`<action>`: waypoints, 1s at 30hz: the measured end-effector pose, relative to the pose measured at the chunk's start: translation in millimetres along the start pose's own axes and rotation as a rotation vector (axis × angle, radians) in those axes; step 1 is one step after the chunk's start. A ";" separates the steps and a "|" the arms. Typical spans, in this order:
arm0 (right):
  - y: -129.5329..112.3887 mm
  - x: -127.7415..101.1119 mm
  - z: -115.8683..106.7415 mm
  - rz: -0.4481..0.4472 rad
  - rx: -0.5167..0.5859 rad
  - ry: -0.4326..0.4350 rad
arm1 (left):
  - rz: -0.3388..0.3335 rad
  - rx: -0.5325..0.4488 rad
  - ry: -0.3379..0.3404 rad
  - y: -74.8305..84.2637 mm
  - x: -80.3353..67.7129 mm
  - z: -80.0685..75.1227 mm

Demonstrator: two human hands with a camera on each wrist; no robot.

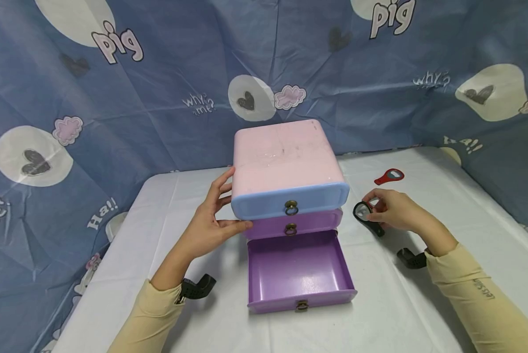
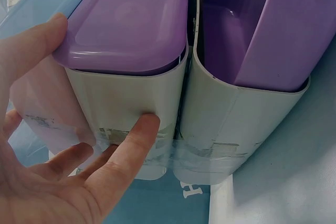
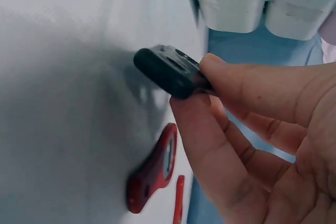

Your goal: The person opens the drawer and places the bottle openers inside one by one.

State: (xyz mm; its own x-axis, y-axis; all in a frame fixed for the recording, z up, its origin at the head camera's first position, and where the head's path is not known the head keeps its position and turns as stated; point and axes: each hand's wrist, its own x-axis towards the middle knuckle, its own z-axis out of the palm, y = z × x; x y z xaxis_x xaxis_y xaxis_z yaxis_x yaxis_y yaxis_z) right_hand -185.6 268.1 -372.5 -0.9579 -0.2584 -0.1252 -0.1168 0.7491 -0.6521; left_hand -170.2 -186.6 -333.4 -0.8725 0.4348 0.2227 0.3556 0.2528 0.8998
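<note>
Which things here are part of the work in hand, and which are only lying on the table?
In hand:
- black bottle opener, pinched by right hand
- drawer cabinet, steadied by left hand
- open bottom drawer

Lying about:
- red bottle opener
- white tablecloth

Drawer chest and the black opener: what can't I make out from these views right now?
- Top two drawers of the chest: shut, so their contents are hidden in every view.
- Black opener: the right hand covers part of it in the head view; its handle is hidden behind the fingers in the right wrist view.
- Red opener: too small for detail; blurred at the right wrist.
</note>
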 end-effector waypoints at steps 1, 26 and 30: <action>-1.1 -0.7 -1.4 0.002 0.003 0.004 | 0.000 -0.001 -0.001 0.2 0.0 -0.1; -45.9 -36.0 -36.8 -0.052 0.129 0.145 | 0.002 -0.009 -0.001 1.5 2.5 -2.3; -50.2 -40.0 -37.2 -0.060 0.141 0.148 | 0.006 -0.001 -0.003 0.1 2.2 -1.9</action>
State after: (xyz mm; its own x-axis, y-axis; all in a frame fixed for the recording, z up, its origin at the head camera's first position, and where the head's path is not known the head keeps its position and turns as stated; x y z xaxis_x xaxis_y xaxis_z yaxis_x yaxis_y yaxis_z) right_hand -151.2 263.5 -307.0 -0.9796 -0.1996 0.0216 -0.1470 0.6397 -0.7545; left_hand -172.7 -187.3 -332.1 -0.8696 0.4386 0.2268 0.3604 0.2498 0.8988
